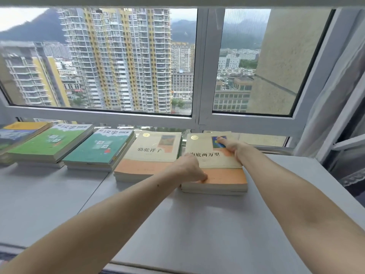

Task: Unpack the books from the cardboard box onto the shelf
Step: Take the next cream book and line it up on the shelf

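A cream and orange book (217, 162) lies flat at the right end of a row of books on the grey shelf (197, 224) under the window, on top of another book. My left hand (190, 169) is curled on its near left corner, fingers on the orange band. My right hand (235, 148) lies flat on the cover, one finger reaching the small blue picture. To its left lie a matching cream and orange book (152, 153), a teal book (102, 147) and a green book (49, 143), each on a small stack. The cardboard box is out of view.
A yellow-topped book (17, 131) sits at the far left edge. The window frame (197, 119) runs right behind the books. A sheer curtain (335, 115) hangs at the right, beside the shelf's right edge. Bare grey shelf surface stretches in front of the row.
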Motion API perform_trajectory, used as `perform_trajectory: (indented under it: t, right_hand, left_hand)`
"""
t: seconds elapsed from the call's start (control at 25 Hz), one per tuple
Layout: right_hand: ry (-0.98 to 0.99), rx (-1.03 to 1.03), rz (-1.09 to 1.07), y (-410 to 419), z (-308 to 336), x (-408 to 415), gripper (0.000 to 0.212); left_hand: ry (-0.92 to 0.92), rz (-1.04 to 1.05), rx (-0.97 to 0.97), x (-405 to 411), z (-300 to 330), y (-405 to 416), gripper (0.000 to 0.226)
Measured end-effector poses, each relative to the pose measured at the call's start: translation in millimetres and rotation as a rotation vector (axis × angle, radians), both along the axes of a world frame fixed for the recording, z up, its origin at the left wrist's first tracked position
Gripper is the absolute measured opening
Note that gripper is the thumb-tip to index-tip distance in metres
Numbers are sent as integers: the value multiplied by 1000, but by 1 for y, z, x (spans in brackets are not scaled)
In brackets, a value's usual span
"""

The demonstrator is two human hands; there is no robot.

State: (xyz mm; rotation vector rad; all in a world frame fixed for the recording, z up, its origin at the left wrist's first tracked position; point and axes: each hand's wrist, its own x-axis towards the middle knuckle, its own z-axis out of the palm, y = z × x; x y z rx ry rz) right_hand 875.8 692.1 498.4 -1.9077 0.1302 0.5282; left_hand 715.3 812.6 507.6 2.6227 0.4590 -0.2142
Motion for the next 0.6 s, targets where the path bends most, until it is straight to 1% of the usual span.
perform_trajectory:
  t: [0.08,0.16,0.28,0.32,0.4,0.44,0.48,0.6]
  right_hand:
    - [-33,-32,19,6,-3,6,40]
    - [-73,-70,10,9,-6,12,41]
    - [-133,-157,-25,14,-10,21,57]
    - [-168,-232,-25,15,-10,21,64]
    - [-264,-515,-31,15,-10,17,80]
    - [-316,-612,-22,14,-9,15,83]
    - [-352,-657,-15,13,-9,14,82]
    - [-451,-735,34,7,-4,7,65]
  left_hand:
    - [5,-45,77,0,5,1,58]
    - [5,-74,130,4,8,3,54]
    - [13,-132,226,11,15,7,54]
    - [25,-143,255,13,15,7,51]
    - [42,-148,286,16,16,9,44]
    - [46,-152,295,17,16,9,43]
    - [50,-153,299,18,16,8,44]
    - [61,-137,287,20,18,8,46]
